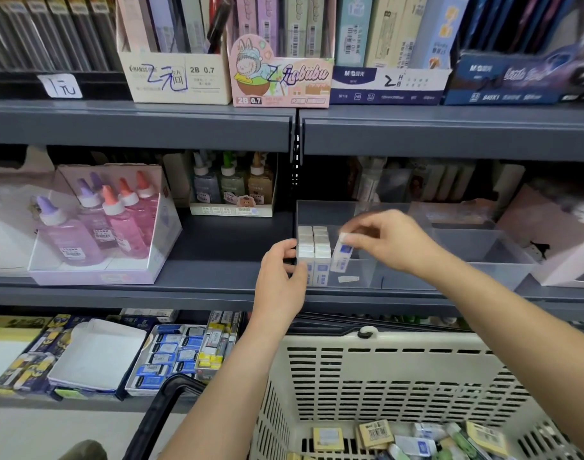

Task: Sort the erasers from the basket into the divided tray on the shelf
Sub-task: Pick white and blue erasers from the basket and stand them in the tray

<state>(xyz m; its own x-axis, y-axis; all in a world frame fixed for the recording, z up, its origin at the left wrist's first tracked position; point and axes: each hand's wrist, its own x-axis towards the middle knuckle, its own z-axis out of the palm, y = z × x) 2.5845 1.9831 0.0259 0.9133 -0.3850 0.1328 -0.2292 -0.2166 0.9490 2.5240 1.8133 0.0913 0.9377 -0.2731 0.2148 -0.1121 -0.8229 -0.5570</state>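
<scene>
two hands at work at the middle shelf (224,247), centre of frame. the left grip (280,273) is closed on the front left corner of the divided tray (324,212): fingers curl over its left wall, thumb against the front. the tray is clear plastic and sits on the shelf at centre right.

the right grip (383,242) pinches one eraser (342,257) by its top end, between thumb and fingertips. the eraser is white with a blue sleeve and slightly tilted. its lower end is inside the tray's leftmost compartment, just beside the standing erasers (314,247).

those are packed upright in two rows against the compartment's left wall, touching one another. the compartments further right look bare, though the clear walls make that hard to read.

the basket (400,376), cream with slotted walls, fills the lower right of the frame, below the shelf. loose erasers (416,439) lie jumbled on its bottom, some in yellow wrappers, some in blue and white.

glue bottles (108,220) with purple and orange caps stand in a box at mid left.
</scene>
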